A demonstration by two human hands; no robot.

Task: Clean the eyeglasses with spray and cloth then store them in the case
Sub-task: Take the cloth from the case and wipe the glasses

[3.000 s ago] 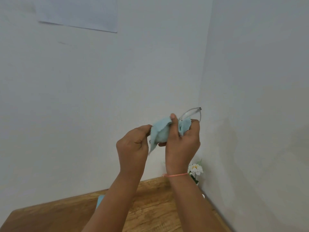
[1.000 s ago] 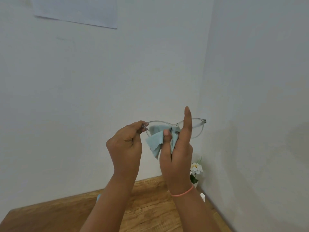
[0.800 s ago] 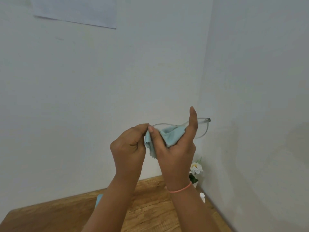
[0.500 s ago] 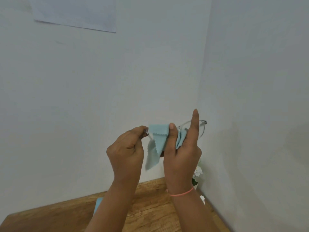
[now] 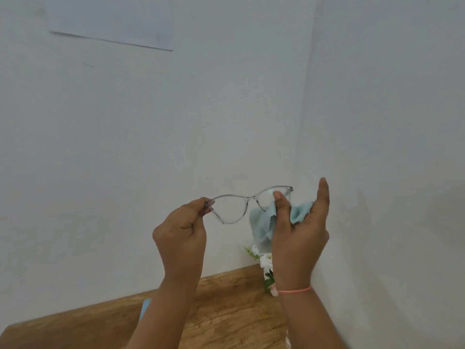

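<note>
Clear-framed eyeglasses (image 5: 232, 209) are held up in front of the wall corner, above the table. My left hand (image 5: 181, 230) pinches the frame's left end between thumb and fingers. My right hand (image 5: 299, 227) pinches a light blue cloth (image 5: 263, 225) over the right lens with thumb and fingers, its forefinger pointing straight up. The left lens is bare. A light blue edge (image 5: 145, 308), perhaps the case, peeks out behind my left forearm. No spray bottle is clearly visible.
A wooden table (image 5: 226, 313) fills the bottom of the view, pushed into the corner of two white walls. White flowers (image 5: 265, 263) stand at the table's back right corner. A sheet of paper (image 5: 113, 18) hangs on the wall above.
The cloth and my right hand have shifted from the left lens to the right lens, leaving the left lens uncovered. My left hand keeps its hold on the frame end.
</note>
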